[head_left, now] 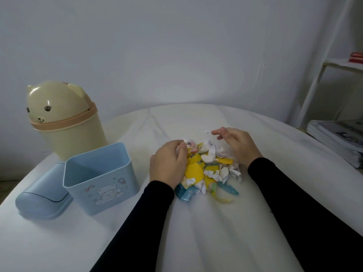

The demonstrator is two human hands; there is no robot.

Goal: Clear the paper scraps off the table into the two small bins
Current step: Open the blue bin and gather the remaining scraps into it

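The left hand point(169, 162) covers the left edge of the paper scraps point(211, 167), and its curled fingertips sink in among them, so whether its grip has closed on any piece cannot be told. The right hand point(236, 146) hides the scraps under its palm on the pile's right side. Printing on the scraps is too small to read. The blue bin point(100, 178) blocks the base of the bear-faced bin point(64, 122) and part of the blue lid point(42, 201). At the right edge, the stack of magazines point(337, 138) and a red object point(356, 56) on the shelf point(341, 62) are cut off. Both sleeves run out of the bottom edge.
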